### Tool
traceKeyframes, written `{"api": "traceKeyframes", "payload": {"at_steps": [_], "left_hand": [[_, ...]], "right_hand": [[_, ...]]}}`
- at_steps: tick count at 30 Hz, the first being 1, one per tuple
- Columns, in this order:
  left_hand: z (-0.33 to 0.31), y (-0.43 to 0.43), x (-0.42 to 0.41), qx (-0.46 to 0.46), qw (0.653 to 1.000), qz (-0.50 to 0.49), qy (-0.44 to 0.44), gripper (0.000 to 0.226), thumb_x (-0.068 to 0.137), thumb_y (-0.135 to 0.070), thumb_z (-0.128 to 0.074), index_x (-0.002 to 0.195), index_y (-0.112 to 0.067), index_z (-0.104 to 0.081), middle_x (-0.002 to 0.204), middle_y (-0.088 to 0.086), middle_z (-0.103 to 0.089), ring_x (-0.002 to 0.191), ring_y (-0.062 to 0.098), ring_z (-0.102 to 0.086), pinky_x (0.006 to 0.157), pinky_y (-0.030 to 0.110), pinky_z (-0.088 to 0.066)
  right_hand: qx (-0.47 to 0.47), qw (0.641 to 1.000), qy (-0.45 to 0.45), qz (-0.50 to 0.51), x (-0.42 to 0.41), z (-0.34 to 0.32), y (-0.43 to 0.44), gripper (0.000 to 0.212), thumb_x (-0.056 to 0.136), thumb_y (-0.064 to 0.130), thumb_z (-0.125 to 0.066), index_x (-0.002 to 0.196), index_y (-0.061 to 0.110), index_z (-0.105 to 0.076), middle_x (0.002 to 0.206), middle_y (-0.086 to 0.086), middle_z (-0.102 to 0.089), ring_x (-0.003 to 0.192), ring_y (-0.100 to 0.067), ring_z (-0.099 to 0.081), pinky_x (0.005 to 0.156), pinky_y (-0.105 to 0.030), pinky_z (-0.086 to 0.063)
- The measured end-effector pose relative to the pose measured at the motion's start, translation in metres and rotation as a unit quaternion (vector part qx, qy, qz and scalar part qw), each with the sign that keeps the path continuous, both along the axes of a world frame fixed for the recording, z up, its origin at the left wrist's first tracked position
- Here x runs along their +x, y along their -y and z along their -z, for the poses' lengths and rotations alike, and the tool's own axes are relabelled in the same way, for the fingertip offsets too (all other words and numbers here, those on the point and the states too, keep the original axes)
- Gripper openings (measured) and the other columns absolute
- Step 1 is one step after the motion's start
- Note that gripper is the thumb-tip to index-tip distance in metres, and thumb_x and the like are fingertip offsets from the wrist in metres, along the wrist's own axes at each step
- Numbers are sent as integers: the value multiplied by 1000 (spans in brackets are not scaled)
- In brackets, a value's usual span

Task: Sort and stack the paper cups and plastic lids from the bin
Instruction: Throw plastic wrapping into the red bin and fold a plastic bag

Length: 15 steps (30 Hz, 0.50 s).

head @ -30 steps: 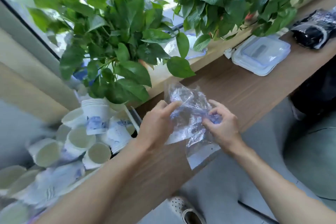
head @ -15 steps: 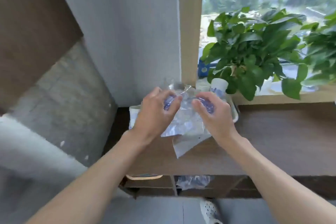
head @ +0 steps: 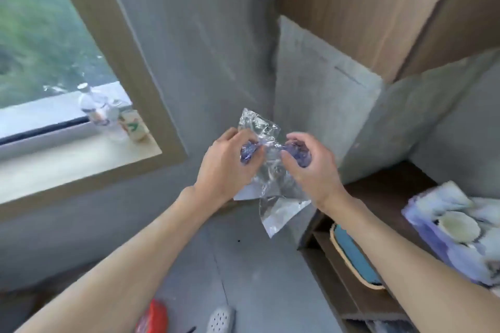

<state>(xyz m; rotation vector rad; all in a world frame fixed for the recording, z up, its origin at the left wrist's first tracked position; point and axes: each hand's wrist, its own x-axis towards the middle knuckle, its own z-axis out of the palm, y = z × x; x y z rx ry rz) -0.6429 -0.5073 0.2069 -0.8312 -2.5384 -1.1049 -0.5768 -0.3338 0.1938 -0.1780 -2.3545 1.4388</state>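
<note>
At frame centre, our left grip (head: 227, 162) and right grip (head: 308, 165) each pinch the crumpled clear plastic bag (head: 270, 176), its long axis near vertical, loose end pointing down-right.

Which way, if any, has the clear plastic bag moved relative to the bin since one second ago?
Yes. The clear plastic bag moved left: it was right of the bin of cups, now it is left of it, off the counter.

The clear plastic bag (head: 270, 178) you hold is shiny and crinkly. The dark brown wooden worktop (head: 387, 192) looks smooth and dull. The grey wall (head: 203, 48) looks rough.
</note>
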Motion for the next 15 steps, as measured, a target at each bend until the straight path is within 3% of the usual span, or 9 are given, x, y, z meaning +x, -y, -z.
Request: {"api": "traceKeyframes", "payload": {"at_steps": [7, 15], "left_hand": [[36, 164, 39, 1, 963, -266, 30, 36, 83, -48, -50, 95, -16, -63, 85, -1, -59, 61, 22, -51, 66, 40, -51], [117, 336, 97, -12, 856, -506, 106, 30, 82, -43, -57, 102, -22, -61, 99, -5, -64, 79, 26, -61, 70, 45, -55]], "right_hand": [[33, 968, 19, -249, -57, 32, 152, 34, 78, 33, -65, 109, 19, -63, 104, 1, -64, 95, -9, -58, 85, -14, -43], [87, 894, 46, -437, -83, 112, 337, 26, 84, 19, -71, 108, 13, -64, 103, 4, -61, 94, -4, -54, 83, -3, -37]]}}
